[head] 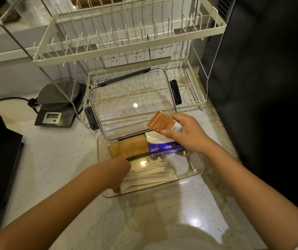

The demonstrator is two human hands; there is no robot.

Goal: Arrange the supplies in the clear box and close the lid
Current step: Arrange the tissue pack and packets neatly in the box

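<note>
Right hand (184, 134) grips brown packet (160, 122) | left hand (117, 175) on paper sticks (150, 175), grip unclear | print unreadable

Small carton (160, 123): orange-brown, white stars. Tissue pack (162, 146): blue-purple and white. Pouch (128, 146): tan. Sticks (150, 175): cream. Dish rack (126, 42): cream wire. Scale (58, 105): dark grey. Table (54, 159): pale speckled stone.

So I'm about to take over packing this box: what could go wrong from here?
The lid leans open against the rack behind the box; a nudge could tip it down onto the hands. The right hand holds the brown packet above the blue tissue pack; stacked there, it might stop the lid closing. The left hand could scatter the white sticks.
</note>
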